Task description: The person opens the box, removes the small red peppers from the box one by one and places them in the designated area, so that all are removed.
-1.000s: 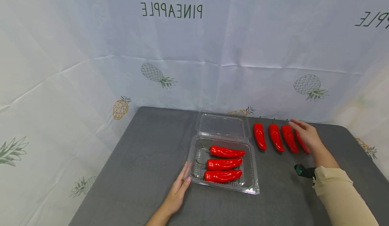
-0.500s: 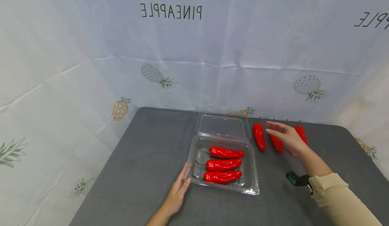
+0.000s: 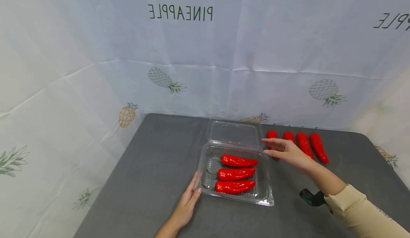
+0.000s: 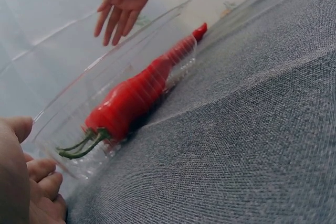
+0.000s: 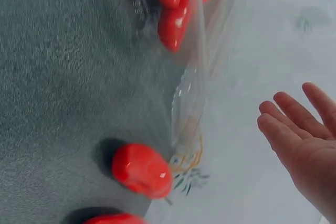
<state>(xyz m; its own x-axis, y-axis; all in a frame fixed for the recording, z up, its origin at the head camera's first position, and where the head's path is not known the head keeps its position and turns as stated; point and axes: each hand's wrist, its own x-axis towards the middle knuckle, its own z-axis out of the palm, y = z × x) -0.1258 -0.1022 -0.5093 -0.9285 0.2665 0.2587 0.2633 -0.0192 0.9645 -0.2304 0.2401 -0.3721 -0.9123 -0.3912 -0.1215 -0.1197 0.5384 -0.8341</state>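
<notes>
A clear plastic clamshell container (image 3: 268, 190) sits on the table with its lid (image 3: 235, 133) folded back. Three red peppers (image 3: 235, 186) with green stems lie crosswise in its base. My left hand (image 3: 187, 199) grips the near left corner, thumb at the rim and fingers along the side; the left wrist view shows those fingers (image 4: 47, 179) beside the clear wall. My right hand (image 3: 289, 154) hovers just right of the container with fingers extended and nothing held. Beneath and behind it, several more red peppers (image 3: 317, 147) stand in a row, the leftmost ones partly hidden by the hand.
The dark grey tabletop (image 3: 150, 167) runs back to a hanging white cloth (image 3: 192, 42) printed with pineapples. A dark strap-mounted device (image 3: 312, 197) juts from the right wrist, close over the table.
My right hand has swept left across the row of peppers toward the container, uncovering the rightmost ones. The left hand, the container and the peppers stay where they were.
</notes>
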